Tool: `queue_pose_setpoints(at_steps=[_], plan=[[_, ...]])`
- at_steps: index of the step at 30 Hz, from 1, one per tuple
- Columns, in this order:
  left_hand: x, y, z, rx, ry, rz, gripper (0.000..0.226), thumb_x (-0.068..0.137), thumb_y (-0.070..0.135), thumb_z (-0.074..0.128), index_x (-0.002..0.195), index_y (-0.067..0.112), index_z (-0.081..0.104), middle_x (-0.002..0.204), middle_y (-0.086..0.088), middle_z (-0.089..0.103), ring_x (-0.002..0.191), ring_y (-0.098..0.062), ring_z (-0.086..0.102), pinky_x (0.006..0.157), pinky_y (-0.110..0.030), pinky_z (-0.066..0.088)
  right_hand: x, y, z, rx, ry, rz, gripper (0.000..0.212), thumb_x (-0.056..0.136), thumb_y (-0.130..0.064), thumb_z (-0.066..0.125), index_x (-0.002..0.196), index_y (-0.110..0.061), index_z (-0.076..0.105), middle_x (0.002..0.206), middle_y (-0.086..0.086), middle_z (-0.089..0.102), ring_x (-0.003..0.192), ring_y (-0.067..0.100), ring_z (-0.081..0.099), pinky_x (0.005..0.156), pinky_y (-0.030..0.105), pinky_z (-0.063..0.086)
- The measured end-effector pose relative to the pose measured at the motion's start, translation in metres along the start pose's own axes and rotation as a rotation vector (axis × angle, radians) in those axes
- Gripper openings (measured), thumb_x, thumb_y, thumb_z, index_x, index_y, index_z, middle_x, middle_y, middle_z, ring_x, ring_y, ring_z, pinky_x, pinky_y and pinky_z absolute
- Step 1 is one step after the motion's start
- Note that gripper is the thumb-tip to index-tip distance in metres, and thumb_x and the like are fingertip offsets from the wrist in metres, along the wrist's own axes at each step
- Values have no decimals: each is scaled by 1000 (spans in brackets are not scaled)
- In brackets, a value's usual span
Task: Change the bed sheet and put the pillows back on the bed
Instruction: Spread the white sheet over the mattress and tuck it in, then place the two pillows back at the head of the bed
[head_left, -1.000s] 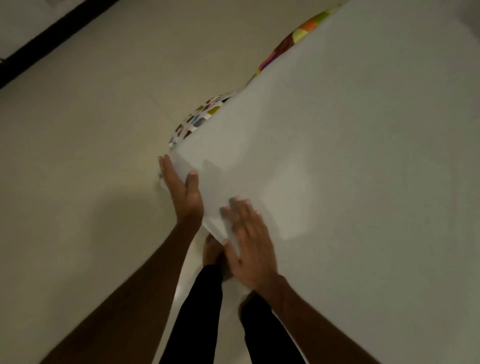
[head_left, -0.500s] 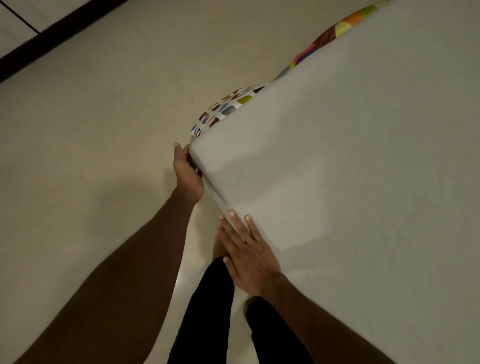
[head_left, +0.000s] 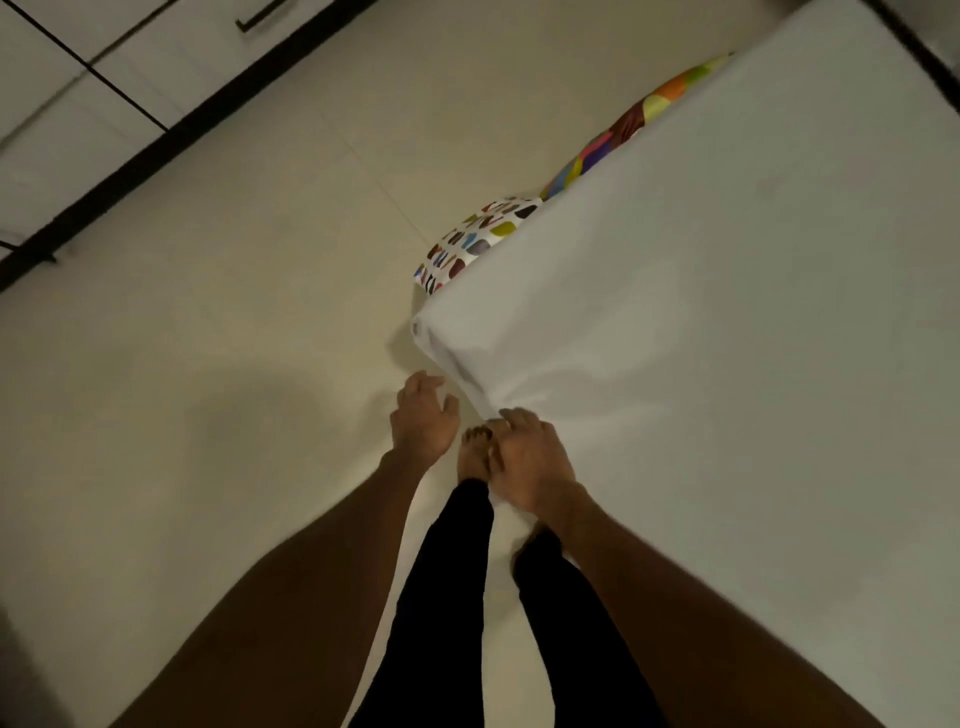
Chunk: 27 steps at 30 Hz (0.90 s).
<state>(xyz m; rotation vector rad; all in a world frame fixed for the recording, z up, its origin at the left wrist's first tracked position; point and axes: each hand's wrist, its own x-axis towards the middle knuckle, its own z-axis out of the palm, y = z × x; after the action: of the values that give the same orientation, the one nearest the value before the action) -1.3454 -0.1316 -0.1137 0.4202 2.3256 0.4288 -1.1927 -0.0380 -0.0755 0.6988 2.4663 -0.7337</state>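
**Head view: white sheet on the bed, hands at its near corner**

Pale floor (head_left: 208, 338) fills the left half of the room, smooth and tiled, with a soft shadow lying on it near the person. The bed (head_left: 779, 467) takes up the right half, running from the lower right to the upper right. A plain white sheet (head_left: 675, 291) covers all of its top that can be seen and is wrapped down over the near corner, where the cloth bunches in small folds.

Along the top left stands a white cupboard (head_left: 78, 104) with dark edging and a dark bar handle.

On the floor, right against the far side of the bed, lie two bundles. One is a spotted cloth (head_left: 467, 244), white with coloured blotches, just past the corner. Further along is a bright patchwork cloth (head_left: 623, 130) in orange, green and red. Whether they are pillows or loose bedding I cannot tell.

The person stands at the corner in black trousers (head_left: 447, 597), one bare foot (head_left: 474, 452) close to the bed.

The left hand (head_left: 423, 421) hangs just beside the corner with its fingers loosely spread, holding nothing and clear of the sheet. The right hand (head_left: 530, 457) has its fingers curled down onto the sheet at the bed's edge, gripping the cloth, and faint creases run out from it.
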Motion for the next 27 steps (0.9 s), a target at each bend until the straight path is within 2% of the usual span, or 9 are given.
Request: queue_pose_setpoints(at_steps=[2,4,11,15,20,22,24,25,27], plan=[[-38,19,-23,126,-95,16,42,100,34,54,141,21,54,156,1,38,142,-23,38,112,-45,35,-19,-8,-36,-16,-11,71,49,99,-36,49,143,-17,55,146,7,55,139,29,45,112,43,40],[-75,43,-51,189,-115,43,45,100,35,54,142,22,52,155,2,38,141,-22,38,111,-44,35,-41,-16,-74,-30,-8,102,51,102,-39,46,147,-18,51,148,7,53,140,28,44,114,44,39],[-176,108,-136,192,-100,152,44,99,35,56,142,26,52,151,5,42,138,-20,42,110,-43,36,-130,-36,-172,8,45,126,52,104,-41,44,151,-19,49,150,6,54,140,28,45,113,44,37],[-196,123,-172,170,-84,136,43,100,36,55,142,29,51,152,6,42,139,-20,41,111,-42,35,-156,-40,-209,10,70,133,52,105,-41,43,152,-20,48,153,6,52,142,28,44,114,43,38],[-185,130,-202,168,-106,105,43,98,36,56,141,29,53,149,7,42,138,-19,42,114,-43,36,-138,-41,-246,-1,105,139,53,104,-43,44,152,-20,47,153,7,52,141,28,45,113,45,39],[-160,126,-207,134,-132,46,36,91,41,54,126,34,61,139,9,49,131,-20,50,111,-49,43,-113,-45,-261,-2,100,135,54,104,-44,45,153,-21,47,153,7,52,142,28,45,114,45,40],[-117,107,-195,114,-133,11,26,79,49,45,95,36,60,123,3,61,115,-26,61,97,-52,54,-87,-48,-270,7,83,143,54,105,-44,46,153,-21,47,153,7,52,141,28,46,113,45,41],[-85,89,-180,95,-141,-16,28,74,53,42,89,36,58,119,0,64,110,-27,62,93,-51,56,-75,-49,-275,18,74,158,54,104,-44,46,153,-21,47,153,7,53,140,28,47,113,45,41],[-30,65,-158,62,-188,-87,38,72,60,41,94,39,65,122,1,66,112,-27,63,91,-49,57,-45,-52,-284,48,48,193,53,104,-44,47,152,-20,48,151,8,54,139,29,49,112,45,42]])
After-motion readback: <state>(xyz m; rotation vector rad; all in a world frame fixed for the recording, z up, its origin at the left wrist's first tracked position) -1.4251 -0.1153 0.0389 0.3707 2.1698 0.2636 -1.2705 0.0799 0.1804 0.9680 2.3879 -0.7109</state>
